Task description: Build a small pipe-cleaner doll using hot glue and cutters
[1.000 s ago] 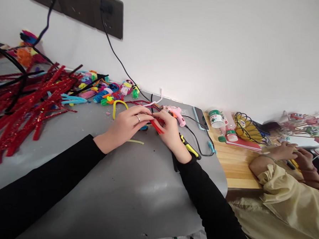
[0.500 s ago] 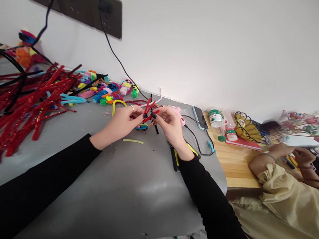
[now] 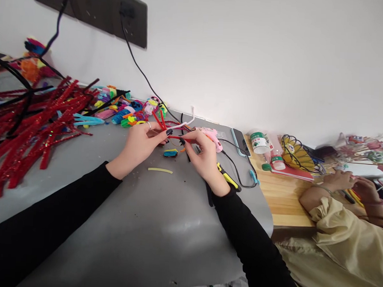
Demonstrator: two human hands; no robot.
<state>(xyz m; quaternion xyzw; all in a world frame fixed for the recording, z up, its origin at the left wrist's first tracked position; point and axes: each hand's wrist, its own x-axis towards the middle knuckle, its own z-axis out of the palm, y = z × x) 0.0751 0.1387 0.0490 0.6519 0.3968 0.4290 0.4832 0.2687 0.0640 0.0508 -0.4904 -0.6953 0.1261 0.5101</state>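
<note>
Red fuzzy stem [image 3: 163,125]: slim, ends forked upward; left hand [image 3: 138,147], right hand [image 3: 206,157] fingers pinching it.

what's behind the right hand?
Past the right hand, part of a pink glue gun shows. Yellow and black handles, likely pliers, stick out from behind the wrist. Hand and wrist cover the rest; anything else fully behind them can't be seen.

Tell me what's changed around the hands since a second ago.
The left hand has moved slightly left, away from the right hand; the red strips, which crossed between them half a second ago, now poke up-left past the left hand. Both hands still grip red. Glue gun and phone stayed put.
</note>
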